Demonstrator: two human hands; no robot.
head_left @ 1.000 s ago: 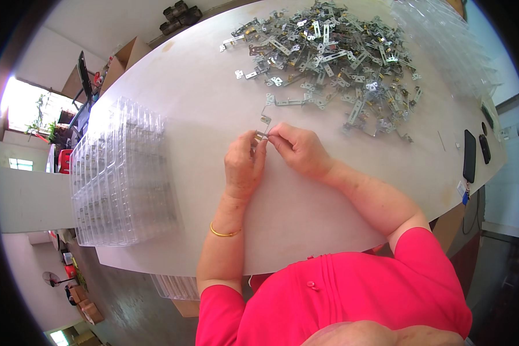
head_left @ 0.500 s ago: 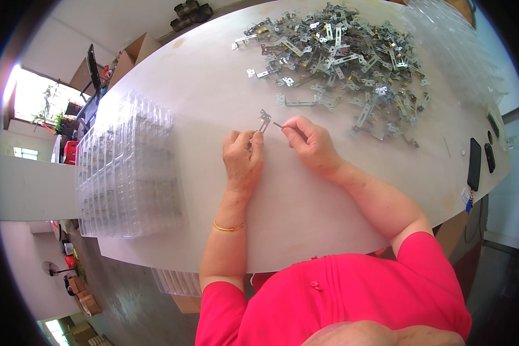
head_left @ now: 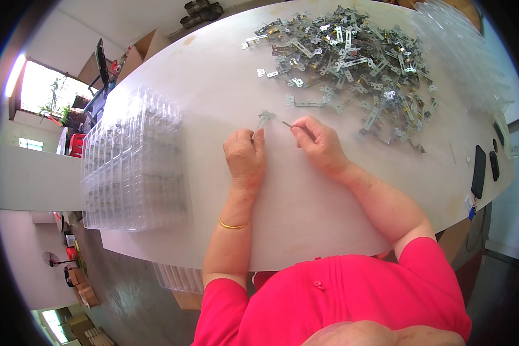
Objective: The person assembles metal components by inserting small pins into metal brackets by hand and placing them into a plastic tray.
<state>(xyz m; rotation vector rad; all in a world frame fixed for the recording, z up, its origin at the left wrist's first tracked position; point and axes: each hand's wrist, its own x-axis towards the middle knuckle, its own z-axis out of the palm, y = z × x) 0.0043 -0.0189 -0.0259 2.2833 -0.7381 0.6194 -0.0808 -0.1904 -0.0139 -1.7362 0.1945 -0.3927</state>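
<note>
Left hand [head_left: 244, 158]: grip closed on bracket [head_left: 264, 117] | looks light, stiff; hold mid-length | right hand [head_left: 323, 149]: grip pinching thin rod [head_left: 286, 124]

Flat black rectangular device [head_left: 478, 172] on the white worktop [head_left: 213, 75], right side; smaller black oblong object [head_left: 494, 166] just beside it. Brown cardboard boxes [head_left: 88, 296] noted, lower left.

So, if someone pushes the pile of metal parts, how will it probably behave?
The pile of metal parts would probably shift unevenly, being loosely heaped. Its bent shapes may snag one another. Metallic shine suggests stiffness.
</note>
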